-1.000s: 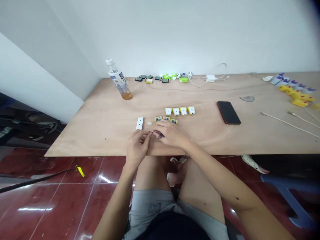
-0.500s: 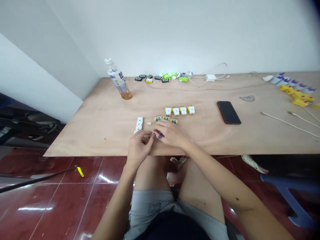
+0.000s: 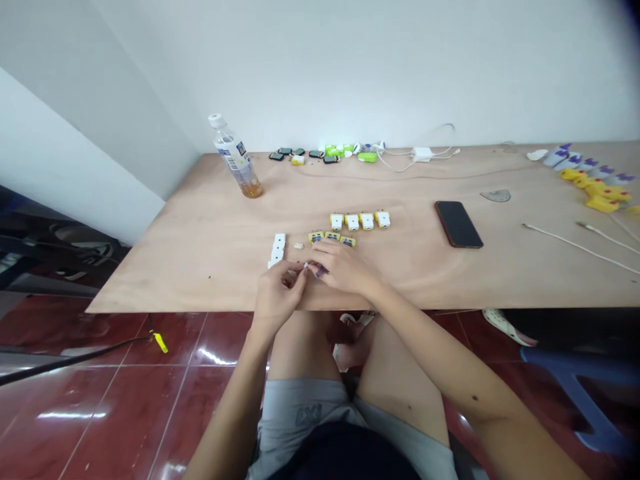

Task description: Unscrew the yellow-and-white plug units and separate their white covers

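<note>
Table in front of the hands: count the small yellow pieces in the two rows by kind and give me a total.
White-topped yellow pieces, back row: 4
Dark-topped yellow pieces, front row: 3
Total: 7

Left hand [image 3: 277, 293] pinches small white part [image 3: 305, 265], right hand [image 3: 345, 269] dark piece [image 3: 321, 271], over plywood table [image 3: 200, 267], near yellow modules [image 3: 331, 239]

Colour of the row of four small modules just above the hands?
White with yellow trim; the head view shows the four small modules best.
</note>
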Motion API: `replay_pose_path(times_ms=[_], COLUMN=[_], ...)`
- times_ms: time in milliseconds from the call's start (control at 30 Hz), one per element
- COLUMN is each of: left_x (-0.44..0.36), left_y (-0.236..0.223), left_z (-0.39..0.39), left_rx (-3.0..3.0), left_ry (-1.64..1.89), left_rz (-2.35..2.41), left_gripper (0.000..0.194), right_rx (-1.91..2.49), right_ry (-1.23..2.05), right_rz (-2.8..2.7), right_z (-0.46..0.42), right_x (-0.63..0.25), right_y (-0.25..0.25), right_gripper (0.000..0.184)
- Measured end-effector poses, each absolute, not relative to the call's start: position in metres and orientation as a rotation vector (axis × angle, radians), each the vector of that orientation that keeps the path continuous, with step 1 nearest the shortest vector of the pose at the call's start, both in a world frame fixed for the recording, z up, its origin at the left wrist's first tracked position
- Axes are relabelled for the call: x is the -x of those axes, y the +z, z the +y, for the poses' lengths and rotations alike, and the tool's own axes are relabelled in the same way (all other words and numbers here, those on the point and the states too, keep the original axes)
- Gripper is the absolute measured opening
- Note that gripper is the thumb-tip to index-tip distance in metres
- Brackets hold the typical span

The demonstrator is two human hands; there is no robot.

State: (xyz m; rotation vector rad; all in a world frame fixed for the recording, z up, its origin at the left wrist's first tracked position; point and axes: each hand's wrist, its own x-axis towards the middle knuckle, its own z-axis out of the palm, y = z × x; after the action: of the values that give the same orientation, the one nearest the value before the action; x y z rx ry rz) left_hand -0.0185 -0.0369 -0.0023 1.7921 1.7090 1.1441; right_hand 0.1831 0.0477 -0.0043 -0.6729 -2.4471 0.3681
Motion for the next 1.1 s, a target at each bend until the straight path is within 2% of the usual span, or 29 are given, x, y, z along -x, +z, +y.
replay_pose_path(times_ms=[200, 400, 633, 800, 1100], left_x=[0.018, 0.021, 0.038, 0.042, 0.023], left_y=[-0.002, 0.0, 0.015, 0.015, 0.008], left_z=[-0.035, -0.04, -0.003, 0.028, -0.005], left_rx=[-1.783, -1.813, -2.145, -2.311, -2.495], left_ry=[1.136, 1.213, 1.071, 0.896, 0.795], left_rz=[1.686, 1.717, 1.899, 1.844, 1.431], left_gripper=[0.021, 0.02, 0.017, 0.014, 0.025], right_rx=[0.719, 0.733, 0.546, 0.72, 1.033], right_ry=[0.346, 0.287, 0.48, 0.474, 0.385], right_rz=[-2.423, -2.475, -2.221, -1.931, -2.049], right_z=[0.048, 0.047, 0.046, 0.023, -0.021], right_x=[-0.184, -0.185, -0.185, -0.219, -0.274], right_y=[-0.007, -0.006, 0.007, 0.018, -0.005], right_gripper=[0.01, 0.015, 0.017, 0.017, 0.014])
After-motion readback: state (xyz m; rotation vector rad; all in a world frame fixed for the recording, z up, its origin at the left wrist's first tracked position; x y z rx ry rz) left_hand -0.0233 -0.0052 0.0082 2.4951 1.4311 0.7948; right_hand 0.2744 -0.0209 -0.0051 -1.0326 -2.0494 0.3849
